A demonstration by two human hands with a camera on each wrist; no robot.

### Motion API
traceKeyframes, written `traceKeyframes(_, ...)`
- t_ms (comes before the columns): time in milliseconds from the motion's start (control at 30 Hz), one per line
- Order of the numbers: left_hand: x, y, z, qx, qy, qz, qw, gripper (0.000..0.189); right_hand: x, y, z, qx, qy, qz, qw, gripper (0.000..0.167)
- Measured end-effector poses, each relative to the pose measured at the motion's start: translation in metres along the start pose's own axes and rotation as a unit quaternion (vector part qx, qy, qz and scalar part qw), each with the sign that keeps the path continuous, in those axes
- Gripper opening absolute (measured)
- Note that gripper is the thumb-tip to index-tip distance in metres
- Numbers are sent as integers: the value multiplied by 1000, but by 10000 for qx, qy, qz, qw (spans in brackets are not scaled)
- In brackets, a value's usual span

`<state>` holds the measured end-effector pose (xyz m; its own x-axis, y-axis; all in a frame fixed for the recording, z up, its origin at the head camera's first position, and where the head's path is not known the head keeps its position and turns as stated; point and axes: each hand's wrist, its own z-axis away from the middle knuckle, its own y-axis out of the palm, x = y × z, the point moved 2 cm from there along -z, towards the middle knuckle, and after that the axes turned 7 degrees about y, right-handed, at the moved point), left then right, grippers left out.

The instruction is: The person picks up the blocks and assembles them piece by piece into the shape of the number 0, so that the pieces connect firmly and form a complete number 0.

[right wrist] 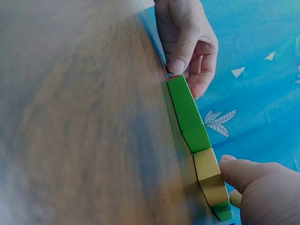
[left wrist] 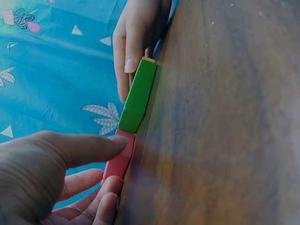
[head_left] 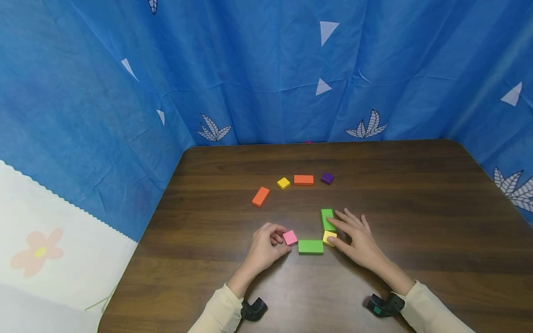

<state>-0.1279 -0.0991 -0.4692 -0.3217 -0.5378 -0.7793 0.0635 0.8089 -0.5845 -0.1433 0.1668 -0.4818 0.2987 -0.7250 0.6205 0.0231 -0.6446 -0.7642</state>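
My left hand (head_left: 266,245) pinches a pink square block (head_left: 290,237) between thumb and fingers. In the left wrist view, the pink block (left wrist: 119,154) meets the end of a long green block (left wrist: 138,96). That green block (head_left: 310,247) lies crosswise on the table, and a yellow block (head_left: 329,237) stands at its right end. A second green block (head_left: 327,219) runs away from the yellow one. With fingers extended, my right hand (head_left: 359,238) touches the yellow block with its thumb; its index finger is at the second green block. The thumb also shows against the yellow block (right wrist: 210,176) in the right wrist view.
Farther back on the dark wooden table (head_left: 200,208) lie a tilted orange block (head_left: 261,197), a small yellow block (head_left: 283,183), another orange block (head_left: 303,180) and a purple block (head_left: 327,178). A blue curtain (head_left: 266,69) hangs behind the table.
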Motion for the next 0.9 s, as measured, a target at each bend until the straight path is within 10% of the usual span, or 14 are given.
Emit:
traceKeyframes(233, -4, -14, -4, -290, -193, 136, 9993, 33, 0, -2, -1, 117, 108, 8, 9999, 54)
traceKeyframes(533, 14, -53, -36, -1410, -1291, -310, 9811, 46, 1, -3, 0, 39, 75, -5, 10000, 54)
traceKeyframes(900, 43, -58, -70, -762, -1735, -58, 9819, 73, 0, 0, 0, 75, 66, -30, 9999, 53)
